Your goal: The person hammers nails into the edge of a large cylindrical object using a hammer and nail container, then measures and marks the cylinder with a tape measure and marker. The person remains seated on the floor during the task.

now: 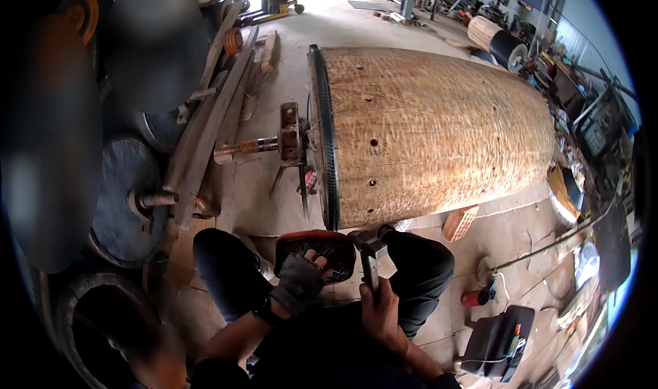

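My left hand (300, 279), in a dark grey fingerless glove, reaches into a dark tub with an orange-red rim (314, 235) between my knees. Small dark pieces that look like nails (340, 268) lie inside it. Its bare fingertips are bent close together among them; whatever they pinch is too small to make out. My bare right hand (380, 311) is wrapped round the handle of a hammer (371, 262), head upward, just right of the tub. Ahead lies a large drum (439, 135) with a rough tan covering, several dark holes and a black strip (325, 135) round its left end.
A rusty shaft and bracket (290, 135) stick out at the drum's left end. Wooden planks (216, 128) and dark round drums (128, 200) crowd the left. A brick (460, 223) sits under the drum's near side. At lower right are a red can (473, 298) and a black stool-like block (498, 334).
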Demonstrator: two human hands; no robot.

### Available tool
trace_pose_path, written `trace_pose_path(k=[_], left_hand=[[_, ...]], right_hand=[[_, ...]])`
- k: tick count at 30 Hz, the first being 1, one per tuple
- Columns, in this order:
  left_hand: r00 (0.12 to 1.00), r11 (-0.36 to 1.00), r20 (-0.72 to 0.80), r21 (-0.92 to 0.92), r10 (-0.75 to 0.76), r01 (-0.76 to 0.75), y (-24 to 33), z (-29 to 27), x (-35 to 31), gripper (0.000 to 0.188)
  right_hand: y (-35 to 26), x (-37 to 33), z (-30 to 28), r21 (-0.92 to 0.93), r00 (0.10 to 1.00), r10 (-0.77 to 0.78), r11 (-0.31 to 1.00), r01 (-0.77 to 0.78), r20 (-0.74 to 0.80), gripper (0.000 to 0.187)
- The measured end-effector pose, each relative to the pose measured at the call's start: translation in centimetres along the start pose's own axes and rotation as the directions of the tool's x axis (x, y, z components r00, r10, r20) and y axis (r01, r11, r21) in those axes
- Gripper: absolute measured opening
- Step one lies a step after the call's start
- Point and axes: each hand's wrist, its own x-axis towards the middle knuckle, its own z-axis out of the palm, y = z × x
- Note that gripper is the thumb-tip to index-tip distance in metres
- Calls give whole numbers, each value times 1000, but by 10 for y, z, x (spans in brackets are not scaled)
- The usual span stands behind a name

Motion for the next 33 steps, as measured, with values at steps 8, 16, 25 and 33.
trace_pose_path(k=[8, 16, 25, 33], left_hand=[[956, 984, 287, 176, -56, 5, -36, 48, 14, 21], [972, 998, 227, -16, 64, -62, -35, 6, 20, 21], [999, 929, -32, -370, -26, 12, -49, -39, 64, 24], [644, 946, -760, -141, 85, -290, -64, -111, 167, 24]], right_hand=[[-5, 118, 15, -109, 954, -287, 954, 278, -80, 19], [0, 156, 37, -307, 924, -339, 911, 275, -178, 25], [5, 157, 43, -362, 976, -198, 920, 151, -95, 22], [12, 155, 38, -210, 939, -304, 940, 268, -163, 18]])
